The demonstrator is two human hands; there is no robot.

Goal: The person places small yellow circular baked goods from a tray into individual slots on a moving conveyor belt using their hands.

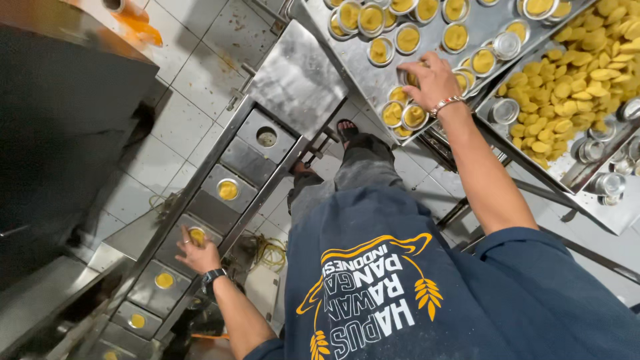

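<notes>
While the left hand [195, 253] sits at lower left of the frame, fingers curled round a small round metal cup [197, 235] of yellow dough and setting it into a pocket of the steel conveyor [220, 167], the right hand [432, 80] is up at top centre over the filled-cup tray [373, 83].

Grip state:
- Left: closed loosely on the cup rim, cup seated or nearly seated in its pocket. Can't tell if it's fully down.
- Right: fingers bent down onto a filled cup [412, 77] at the tray's near edge. Looks like a pick, but the cup is mostly hidden under the hand, so whether it's actually gripped I can't tell.

Conveyor: one pocket toward frame centre holds a filled cup [228, 190], the next one up [267, 137] shows no dough. Pockets below the left hand are loaded [164, 280].

Right side of frame: second tray [573, 175] heaped with loose yellow dough pieces [567, 93] plus empty cups [505, 111].

Judgement: mid load cycle, one hand placing, one fetching. Next move likely needs left fingers clear of the pocket and a square drop of the next cup.
</notes>
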